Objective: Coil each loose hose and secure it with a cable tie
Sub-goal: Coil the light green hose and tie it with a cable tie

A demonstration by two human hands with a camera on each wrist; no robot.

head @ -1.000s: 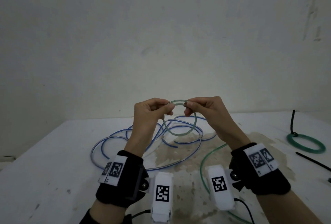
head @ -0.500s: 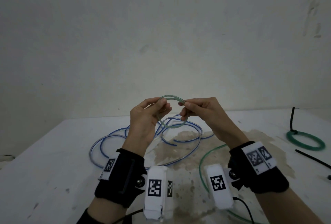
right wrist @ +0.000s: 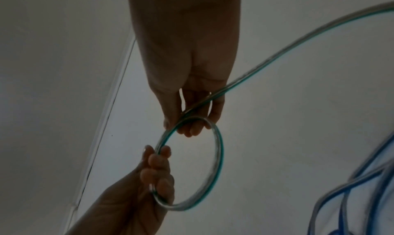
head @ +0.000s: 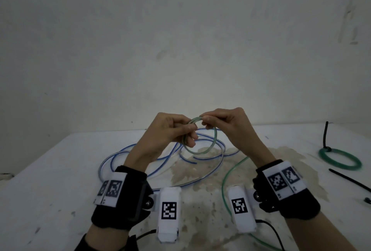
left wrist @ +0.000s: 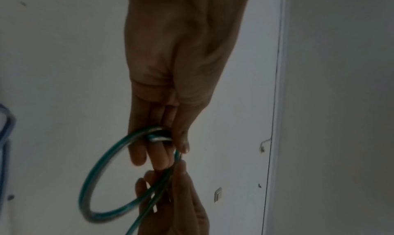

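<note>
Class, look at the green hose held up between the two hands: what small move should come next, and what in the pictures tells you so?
Probably the right hand should draw more green hose up and lay a second turn onto the loop in the left hand. Only one small loop is formed, and a long green tail trails down to the table. Tying seems premature.

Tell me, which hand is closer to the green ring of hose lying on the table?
Right. The right hand is up in the air, nearer the tied green coil lying far right on the table. The left hand is farther away, both pinching the small green loop.
</note>
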